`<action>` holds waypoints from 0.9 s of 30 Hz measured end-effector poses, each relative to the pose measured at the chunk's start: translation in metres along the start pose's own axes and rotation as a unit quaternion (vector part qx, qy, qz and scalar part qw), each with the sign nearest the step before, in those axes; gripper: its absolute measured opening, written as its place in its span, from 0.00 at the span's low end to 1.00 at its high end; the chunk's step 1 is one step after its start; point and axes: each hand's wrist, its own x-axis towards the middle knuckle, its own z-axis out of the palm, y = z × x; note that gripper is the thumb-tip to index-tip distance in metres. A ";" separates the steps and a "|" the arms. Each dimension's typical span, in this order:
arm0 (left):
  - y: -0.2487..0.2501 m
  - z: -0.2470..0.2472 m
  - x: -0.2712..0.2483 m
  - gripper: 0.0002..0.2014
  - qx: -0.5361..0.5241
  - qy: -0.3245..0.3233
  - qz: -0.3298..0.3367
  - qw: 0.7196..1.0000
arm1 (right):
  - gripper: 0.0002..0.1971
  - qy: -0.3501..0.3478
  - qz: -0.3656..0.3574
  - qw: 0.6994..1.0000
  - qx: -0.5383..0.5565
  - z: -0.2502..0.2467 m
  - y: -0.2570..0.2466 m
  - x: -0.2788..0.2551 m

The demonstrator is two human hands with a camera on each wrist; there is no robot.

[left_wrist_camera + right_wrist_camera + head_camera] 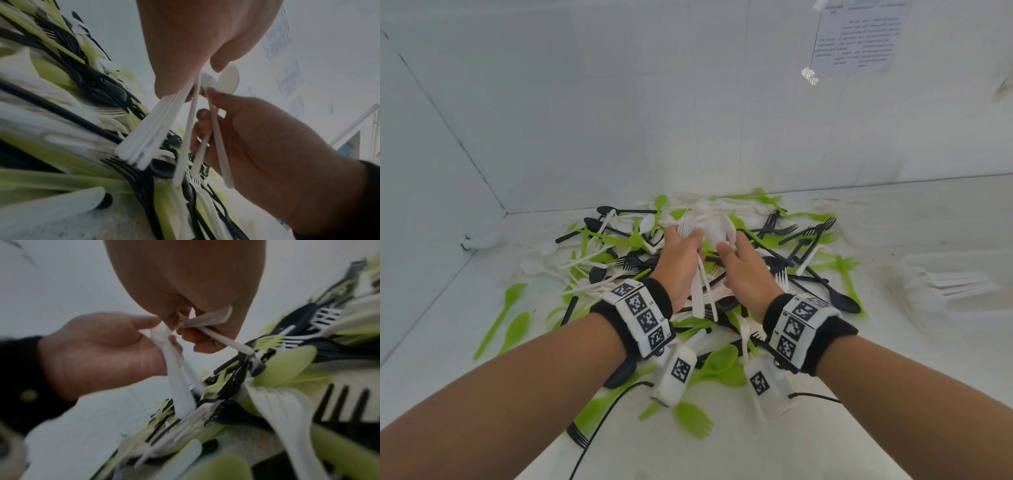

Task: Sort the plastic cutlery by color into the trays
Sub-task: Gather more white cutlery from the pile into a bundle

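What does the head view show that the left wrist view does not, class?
Only the head view shows both wristbands with printed markers and a clear tray of white forks at the right. Only the left wrist view shows white spoon bowls above the left hand's fingertips. Both show the left hand and right hand holding white cutlery over the mixed green, black and white pile.
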 end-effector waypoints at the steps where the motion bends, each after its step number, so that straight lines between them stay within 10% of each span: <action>1: 0.001 0.002 -0.001 0.20 -0.009 -0.014 -0.015 1.000 | 0.13 -0.006 -0.017 1.000 -0.011 0.001 -0.002 -0.001; 7: 0.004 0.007 -0.002 0.20 0.028 -0.011 -0.015 0.999 | 0.12 -0.037 -0.068 0.996 0.041 0.009 -0.006 -0.005; 14: 0.003 -0.006 0.005 0.17 0.030 0.065 0.019 0.997 | 0.16 -0.011 0.075 0.977 0.198 -0.001 -0.005 0.004; 21: 0.005 0.006 -0.004 0.26 -0.029 -0.054 -0.026 0.998 | 0.19 -0.051 0.078 0.982 0.167 0.014 -0.004 0.010; 27: 0.001 0.009 -0.001 0.09 0.063 0.006 0.021 0.998 | 0.23 -0.018 0.100 0.981 0.164 0.030 -0.009 0.010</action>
